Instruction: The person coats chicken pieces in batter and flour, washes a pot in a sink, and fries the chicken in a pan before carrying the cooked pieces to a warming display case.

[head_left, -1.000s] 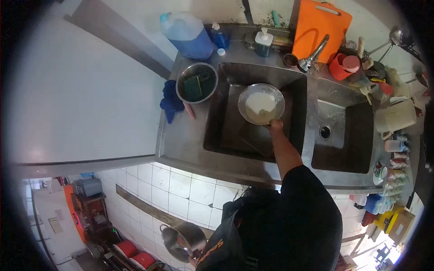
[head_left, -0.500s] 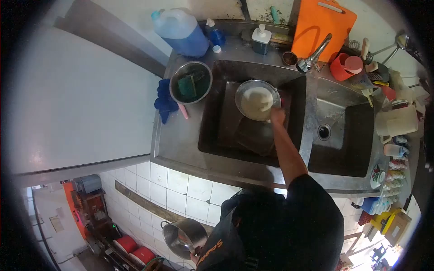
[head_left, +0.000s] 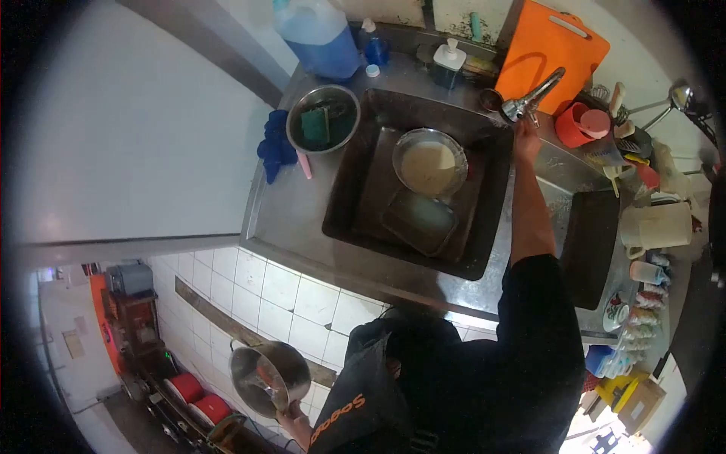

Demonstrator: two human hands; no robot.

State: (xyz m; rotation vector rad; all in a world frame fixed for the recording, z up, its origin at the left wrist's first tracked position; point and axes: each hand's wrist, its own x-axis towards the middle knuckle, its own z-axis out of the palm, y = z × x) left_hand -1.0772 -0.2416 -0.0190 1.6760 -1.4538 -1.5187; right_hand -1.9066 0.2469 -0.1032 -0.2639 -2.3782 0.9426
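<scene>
My right hand [head_left: 526,142] is up at the metal faucet [head_left: 535,92] behind the sink, fingers closed at its handle. Low on the left, my left hand [head_left: 291,418] grips the rim of a large metal pot [head_left: 293,372], which is tilted and has some utensils inside. In the large sink basin [head_left: 349,198] sits a round bowl [head_left: 404,175] of cloudy, whitish liquid. Just below it lies a rectangular, see-through container [head_left: 420,221].
On the counter's left stands a metal bowl [head_left: 352,136] holding a green scrubber, beside a blue cloth [head_left: 275,147]. Behind the sink are a soap dispenser [head_left: 449,62], a jug of blue liquid [head_left: 321,45] and an orange cutting board [head_left: 548,57]. A red cup [head_left: 572,130] stands right of the faucet.
My right hand has left the bowl in the sink and moved up and right to the faucet. My left hand and the pot show further to the left, and the rectangular container now shows more clearly.
</scene>
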